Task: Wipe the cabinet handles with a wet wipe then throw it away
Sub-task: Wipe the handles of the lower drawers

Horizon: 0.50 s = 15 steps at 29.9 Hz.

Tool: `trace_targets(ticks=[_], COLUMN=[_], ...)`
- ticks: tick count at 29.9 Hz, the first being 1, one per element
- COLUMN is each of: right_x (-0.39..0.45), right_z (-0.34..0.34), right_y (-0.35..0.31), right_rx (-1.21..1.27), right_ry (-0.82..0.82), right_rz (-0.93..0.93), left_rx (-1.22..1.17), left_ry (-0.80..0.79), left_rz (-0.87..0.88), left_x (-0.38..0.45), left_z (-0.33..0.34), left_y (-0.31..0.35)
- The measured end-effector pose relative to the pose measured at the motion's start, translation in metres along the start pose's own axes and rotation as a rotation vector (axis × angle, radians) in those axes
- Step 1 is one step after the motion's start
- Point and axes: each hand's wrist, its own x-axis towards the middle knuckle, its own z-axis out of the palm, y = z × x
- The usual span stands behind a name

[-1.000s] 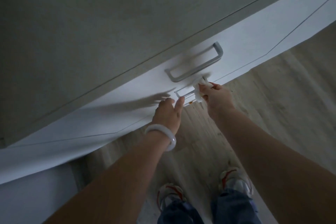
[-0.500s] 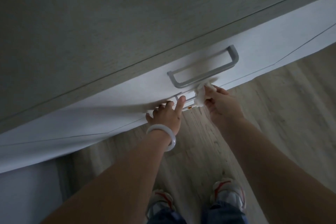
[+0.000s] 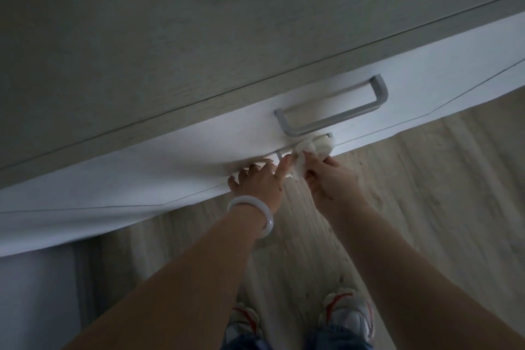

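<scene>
Two hands down at the lower handle, wipe bunched on its right end.

Right hand (image 3: 331, 182) fingers pinch the wet wipe (image 3: 308, 150) around the lower handle (image 3: 284, 155), whose bar runs left-right, tilted up to the right. Left hand (image 3: 260, 182) sits just left, fingers loosely curled against the cabinet front (image 3: 170, 167), forefinger stretched out toward the bar, gripping nothing. Upper handle (image 3: 335, 111) lies just above the fingers. Compared with a second ago, the wipe has slid further right along the bar.
</scene>
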Motion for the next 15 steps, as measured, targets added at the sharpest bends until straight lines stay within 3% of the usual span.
trace_targets(ticks=[5,9,15], right_x=[0.003,0.013,0.016], right_z=[-0.002,-0.007,-0.007], right_y=[-0.008,-0.011,0.012], right_rx=[-0.046,0.061,0.006], right_ry=[0.032,0.060,0.088], right_rz=[-0.059,-0.124,-0.334], left_rx=[0.018,0.101,-0.070], left_ry=[0.051,0.260,0.536], left_rz=[0.047,0.107,0.136], left_x=[0.008,0.015,0.025], left_z=[0.004,0.018,0.037], left_y=[-0.003,-0.007,-0.012])
